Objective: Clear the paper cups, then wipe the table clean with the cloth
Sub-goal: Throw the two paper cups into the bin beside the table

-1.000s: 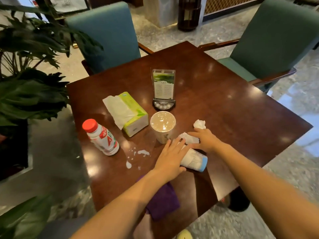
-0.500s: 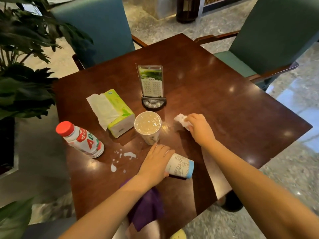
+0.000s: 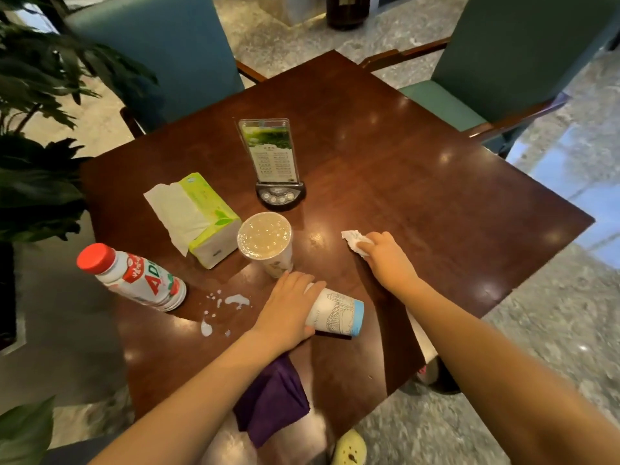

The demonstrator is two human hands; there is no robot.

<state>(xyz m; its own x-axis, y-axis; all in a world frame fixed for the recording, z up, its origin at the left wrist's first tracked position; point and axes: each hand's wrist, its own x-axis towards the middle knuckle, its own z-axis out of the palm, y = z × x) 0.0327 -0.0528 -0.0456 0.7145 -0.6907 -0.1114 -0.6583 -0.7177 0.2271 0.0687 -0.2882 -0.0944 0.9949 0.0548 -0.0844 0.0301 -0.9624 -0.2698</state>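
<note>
Paper cup [image 3: 335, 312] lies tipped; sealed cup [image 3: 265, 241] upright.

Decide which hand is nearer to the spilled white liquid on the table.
Left. The left hand rests on the tipped paper cup just right of the spilled white liquid; the right hand is farther right.

Table [image 3: 385, 156]: dark wood, glossy, smooth, light glints on top. Paper cup [image 3: 335, 312] under left hand [image 3: 288, 313]: matt white paper, printed line drawing, blue rim. Sealed cup [image 3: 266, 241] just behind it: shiny film lid. Cloth [image 3: 271, 404] at table's near edge: purple, soft, matt. Bottle [image 3: 134, 278]: glossy plastic, red cap. Menu stand [image 3: 270, 152]: clear plastic. Tissue [image 3: 352, 239] in right hand [image 3: 385, 260]: crumpled paper.
</note>
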